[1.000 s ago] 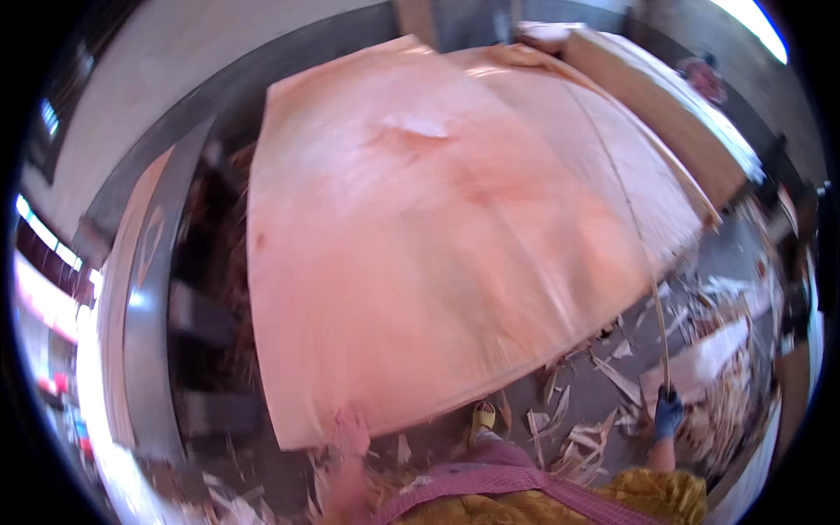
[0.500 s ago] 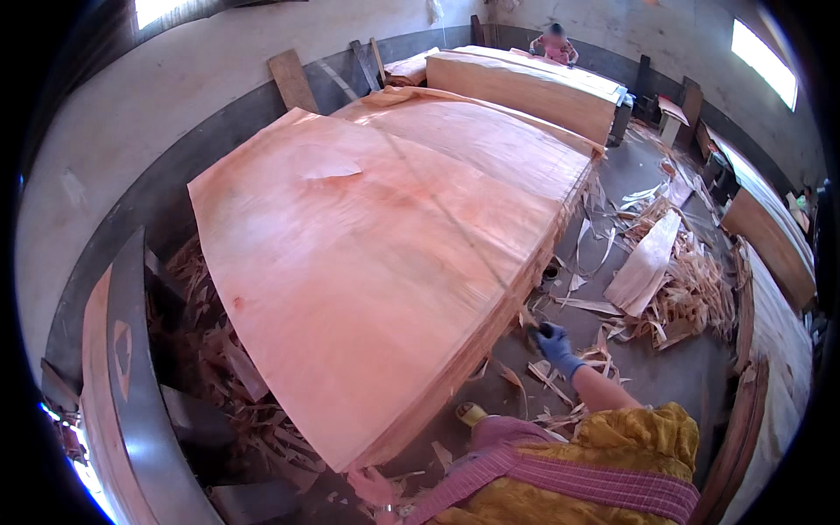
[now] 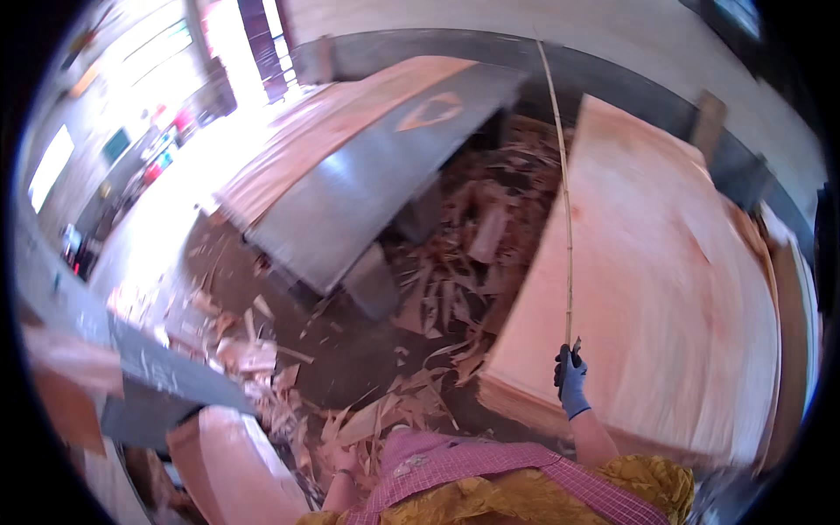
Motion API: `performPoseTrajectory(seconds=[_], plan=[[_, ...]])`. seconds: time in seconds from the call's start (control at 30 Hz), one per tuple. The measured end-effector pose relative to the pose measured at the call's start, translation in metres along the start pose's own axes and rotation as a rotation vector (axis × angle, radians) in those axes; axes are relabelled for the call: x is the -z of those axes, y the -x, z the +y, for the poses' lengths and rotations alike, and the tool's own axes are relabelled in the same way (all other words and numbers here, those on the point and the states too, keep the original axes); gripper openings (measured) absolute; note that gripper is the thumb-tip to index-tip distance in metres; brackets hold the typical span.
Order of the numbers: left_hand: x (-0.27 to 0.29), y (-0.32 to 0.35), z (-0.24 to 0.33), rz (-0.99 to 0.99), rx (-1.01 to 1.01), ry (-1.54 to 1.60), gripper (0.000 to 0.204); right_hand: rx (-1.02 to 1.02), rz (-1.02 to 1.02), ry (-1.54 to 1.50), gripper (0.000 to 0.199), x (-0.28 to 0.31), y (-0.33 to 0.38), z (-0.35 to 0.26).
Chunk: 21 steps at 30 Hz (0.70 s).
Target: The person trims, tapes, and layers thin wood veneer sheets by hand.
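Note:
In a blue-grey glove with dark fingers, my right hand (image 3: 572,381) is closed around the lower end of a long, thin bamboo stick (image 3: 566,210). The stick rises away from me, crossing in front of the left side of a tall stack of pinkish wood veneer sheets (image 3: 647,289). My bare left hand (image 3: 339,458) hangs low by my body, a band at its wrist. Veneer scraps on the floor lie behind it, and its fingers blend into them too blurrily to read.
A metal-topped table (image 3: 350,192) bearing veneer sheets (image 3: 289,149) stands ahead to the left. Torn veneer scraps (image 3: 464,236) heap between table and stack, with more strewn nearby. A grey beam-like surface (image 3: 166,367) and another veneer pile (image 3: 241,464) are at the near left.
My view has swung left, bringing the metal-topped table and bright doorway into sight. The bamboo stick, earlier slanting across the stack, now points nearly straight away from me, still in my right hand.

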<state>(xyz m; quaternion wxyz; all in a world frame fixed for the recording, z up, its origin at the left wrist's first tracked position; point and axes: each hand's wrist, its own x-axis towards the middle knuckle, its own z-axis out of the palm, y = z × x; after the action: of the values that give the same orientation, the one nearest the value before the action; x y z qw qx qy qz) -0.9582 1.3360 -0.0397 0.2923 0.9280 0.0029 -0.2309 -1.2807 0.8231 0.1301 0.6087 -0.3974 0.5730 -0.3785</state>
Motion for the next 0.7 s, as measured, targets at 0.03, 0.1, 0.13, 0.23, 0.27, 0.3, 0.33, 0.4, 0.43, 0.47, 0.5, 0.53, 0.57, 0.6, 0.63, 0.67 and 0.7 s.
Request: performPoseTrajectory(seconds=[0.03,0.1,0.13,0.23,0.27,0.3,0.33,0.4,0.43,0.47,0.5,0.53,0.57,0.6,0.63,0.67,0.7], plan=[[-0.006,-0.008,-0.011,-0.024,0.015,0.069,0.061,0.008,-0.029,0.012,0.039,-0.035,-0.003,-0.006],[-0.002,-0.023,-0.048,0.010,0.128,0.128,0.041,0.008,-0.092,0.036,0.037,-0.111,0.000,-0.002],[0.005,-0.032,-0.067,0.036,0.178,0.151,0.032,0.019,-0.155,-0.004,0.036,-0.151,-0.007,0.010],[0.032,-0.064,-0.116,-0.097,0.178,0.183,0.030,-0.038,-0.307,-0.052,0.030,-0.273,0.009,0.019],[0.047,-0.112,-0.127,-0.103,0.007,0.016,0.031,-0.074,-0.334,-0.067,0.030,-0.311,0.009,0.026],[0.066,-0.153,-0.134,-0.074,-0.152,-0.149,0.031,-0.125,-0.377,-0.085,0.029,-0.353,0.015,0.031],[0.083,-0.178,-0.143,0.004,-0.082,-0.067,0.035,-0.146,-0.385,-0.100,0.029,-0.390,0.028,0.041],[0.103,-0.228,-0.136,0.156,0.037,0.121,0.043,-0.152,-0.393,-0.124,0.028,-0.482,0.056,0.030],[0.125,-0.252,-0.116,0.097,0.111,0.409,0.021,-0.218,-0.434,-0.151,0.029,-0.510,0.061,0.030],[0.151,-0.298,-0.115,0.139,0.082,0.281,0.024,-0.239,-0.496,-0.153,0.031,-0.553,0.063,0.035],[0.172,-0.336,-0.104,0.201,0.085,0.340,0.025,-0.251,-0.550,-0.158,0.032,-0.590,0.063,0.041],[0.205,-0.363,-0.080,0.048,0.124,0.316,0.034,-0.250,-0.527,-0.148,0.033,-0.615,0.067,0.050],[0.226,-0.395,-0.066,0.129,0.115,0.500,0.033,-0.249,-0.528,-0.144,0.034,-0.648,0.075,0.056],[0.243,-0.420,-0.042,0.097,0.104,0.571,0.030,-0.241,-0.511,-0.136,0.035,-0.674,0.078,0.061],[0.266,-0.444,-0.012,0.067,0.089,0.636,0.028,-0.240,-0.481,-0.143,0.036,-0.699,0.082,0.065],[0.285,-0.466,0.011,-0.021,0.054,0.727,0.027,-0.238,-0.454,-0.147,0.037,-0.723,0.085,0.070],[0.304,-0.493,0.020,-0.097,0.021,0.816,0.026,-0.241,-0.440,-0.153,0.037,-0.753,0.092,0.073]])
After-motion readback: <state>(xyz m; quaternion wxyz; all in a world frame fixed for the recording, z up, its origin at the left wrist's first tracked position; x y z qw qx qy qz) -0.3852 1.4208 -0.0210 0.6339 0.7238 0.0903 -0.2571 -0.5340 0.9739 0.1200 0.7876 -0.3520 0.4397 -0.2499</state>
